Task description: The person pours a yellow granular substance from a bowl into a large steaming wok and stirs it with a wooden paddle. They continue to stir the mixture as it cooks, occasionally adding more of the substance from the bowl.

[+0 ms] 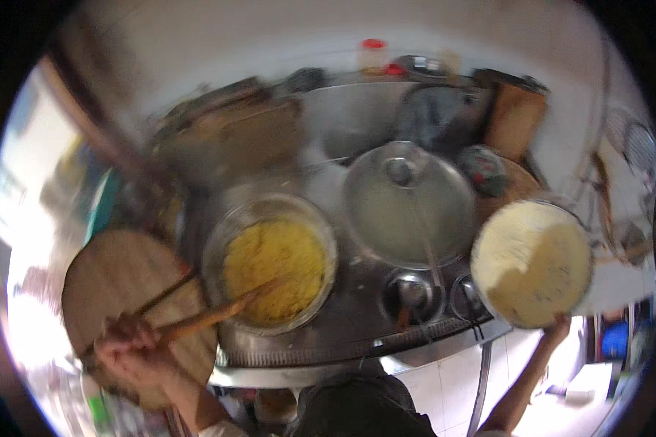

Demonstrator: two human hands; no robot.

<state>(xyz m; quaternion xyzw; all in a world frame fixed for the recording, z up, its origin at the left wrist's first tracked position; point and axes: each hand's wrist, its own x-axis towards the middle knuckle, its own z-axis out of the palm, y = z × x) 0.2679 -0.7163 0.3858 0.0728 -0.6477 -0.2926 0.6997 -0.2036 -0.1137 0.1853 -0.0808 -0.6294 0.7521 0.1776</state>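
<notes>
My left hand is closed around the handle of a wooden paddle. The paddle's far end reaches into a metal basin of crumbly yellow food. Beneath the same hand is a round wooden lid or board with a bar across it; whether the fingers also grip that bar I cannot tell. On the right, my right hand grips the near rim of a round basin filled with pale yellow meal or batter, partly in shadow. The picture is blurred.
Between the two basins stands a wide metal bowl of cloudy liquid, with a long-handled ladle across it. Two small metal bowls sit at the counter's front. A wooden block and a red-lidded jar stand behind.
</notes>
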